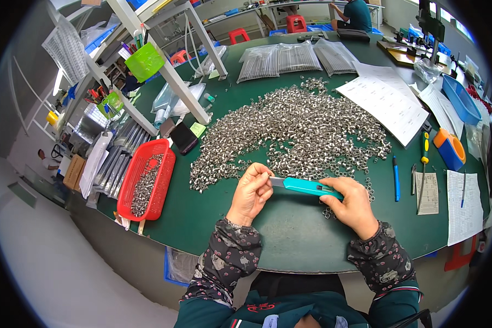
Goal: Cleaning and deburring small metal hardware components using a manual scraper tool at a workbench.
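My right hand is wrapped round the teal handle of a utility knife, its thumb lying along the near side. The blade is out and points left, toward my left hand. That hand is closed in a pinch right at the blade's tip; whatever sits between its thumb and finger is too small to make out. Just beyond both hands spreads a large heap of small metal rings on the green table. Some loose rings lie under and beside my right hand.
On the left stands a red plastic basket with more rings, near a black box-like case. Bagged metal tubes and paper sheets lie beyond the heap. To the right are a blue pen, a screwdriver and a tape dispenser.
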Demonstrator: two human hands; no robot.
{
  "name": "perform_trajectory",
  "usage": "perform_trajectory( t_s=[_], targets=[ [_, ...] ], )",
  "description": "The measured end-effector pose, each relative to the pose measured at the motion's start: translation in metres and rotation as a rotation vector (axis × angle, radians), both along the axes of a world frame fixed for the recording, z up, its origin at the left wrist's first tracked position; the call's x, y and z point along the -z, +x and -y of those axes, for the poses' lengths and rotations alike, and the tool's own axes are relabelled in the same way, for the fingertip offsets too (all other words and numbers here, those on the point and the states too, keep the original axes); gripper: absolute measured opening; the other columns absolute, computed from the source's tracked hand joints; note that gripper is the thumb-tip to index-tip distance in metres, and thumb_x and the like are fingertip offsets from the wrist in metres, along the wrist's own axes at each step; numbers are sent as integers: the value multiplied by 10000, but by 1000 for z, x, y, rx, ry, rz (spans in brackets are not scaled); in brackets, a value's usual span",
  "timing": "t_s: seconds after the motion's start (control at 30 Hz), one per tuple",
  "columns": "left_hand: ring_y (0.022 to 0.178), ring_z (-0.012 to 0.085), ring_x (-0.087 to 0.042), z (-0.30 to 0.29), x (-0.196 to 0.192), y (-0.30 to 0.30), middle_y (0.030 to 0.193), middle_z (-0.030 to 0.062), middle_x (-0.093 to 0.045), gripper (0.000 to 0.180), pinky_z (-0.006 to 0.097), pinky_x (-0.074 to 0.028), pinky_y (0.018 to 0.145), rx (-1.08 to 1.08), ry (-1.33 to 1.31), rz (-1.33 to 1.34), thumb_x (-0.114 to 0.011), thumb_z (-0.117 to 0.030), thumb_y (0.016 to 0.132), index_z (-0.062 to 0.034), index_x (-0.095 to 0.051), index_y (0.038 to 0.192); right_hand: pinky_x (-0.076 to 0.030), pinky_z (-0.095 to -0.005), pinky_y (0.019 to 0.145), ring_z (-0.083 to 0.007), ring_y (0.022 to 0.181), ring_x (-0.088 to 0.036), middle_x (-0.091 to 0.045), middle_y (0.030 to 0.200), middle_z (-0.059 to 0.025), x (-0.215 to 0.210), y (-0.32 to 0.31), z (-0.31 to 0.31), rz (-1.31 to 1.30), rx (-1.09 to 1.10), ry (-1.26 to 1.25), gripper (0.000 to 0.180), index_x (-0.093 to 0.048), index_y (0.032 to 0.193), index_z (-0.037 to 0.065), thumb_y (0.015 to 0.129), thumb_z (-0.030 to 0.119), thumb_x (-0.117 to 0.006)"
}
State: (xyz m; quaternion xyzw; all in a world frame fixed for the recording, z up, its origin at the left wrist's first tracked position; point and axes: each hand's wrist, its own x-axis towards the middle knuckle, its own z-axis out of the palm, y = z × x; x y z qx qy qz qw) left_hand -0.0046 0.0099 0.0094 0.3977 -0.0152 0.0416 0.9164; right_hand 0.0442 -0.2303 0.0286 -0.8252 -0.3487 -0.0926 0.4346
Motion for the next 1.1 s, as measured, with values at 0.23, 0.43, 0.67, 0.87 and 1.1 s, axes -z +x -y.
perform_trajectory(
  t_s=[0.23, 0.43, 0.67, 0.87, 1.1],
  targets=[
    [518, 48, -346, -3, 1, 2, 730, 32, -478, 50, 169, -261, 388, 40, -104, -27, -479, -75, 904, -52, -523, 900, -440, -346, 587, -249, 689, -539, -573, 762, -62, -8, -1, -2, 306, 86, 33, 320, -619, 958, 79, 651, 106, -705],
    [522, 58, -354, -8, -2, 1, 749, 45, -464, 74, 169, -260, 385, -53, -159, -50, -460, -91, 916, -47, -520, 917, -410, -344, 603, -233, 711, -515, -550, 754, -43, -12, -1, 1, 403, 24, -202, 337, -602, 924, 94, 604, 81, -709],
    [531, 67, -367, -8, -3, 2, 758, 44, -464, 88, 177, -276, 402, -100, -143, -31, -450, -96, 923, -41, -519, 927, -412, -345, 617, -225, 723, -513, -522, 723, -35, -11, -3, 4, 398, -55, -296, 304, -602, 900, 104, 613, 73, -699],
    [534, 59, -360, -10, 2, 1, 766, 35, -462, 124, 170, -270, 401, -101, -120, -43, -459, -159, 936, -49, -516, 930, -428, -375, 587, -261, 691, -533, -525, 706, -68, -12, -5, 1, 196, -4, -83, 278, -593, 917, 92, 659, 120, -691],
    [540, 52, -360, -6, 1, 2, 776, 32, -474, 136, 163, -269, 402, -112, -67, -51, -468, -186, 936, -58, -516, 938, -444, -385, 583, -286, 682, -574, -575, 731, -95, -7, -6, 1, 109, 21, -39, 240, -584, 941, 79, 744, 196, -656]
  ],
)
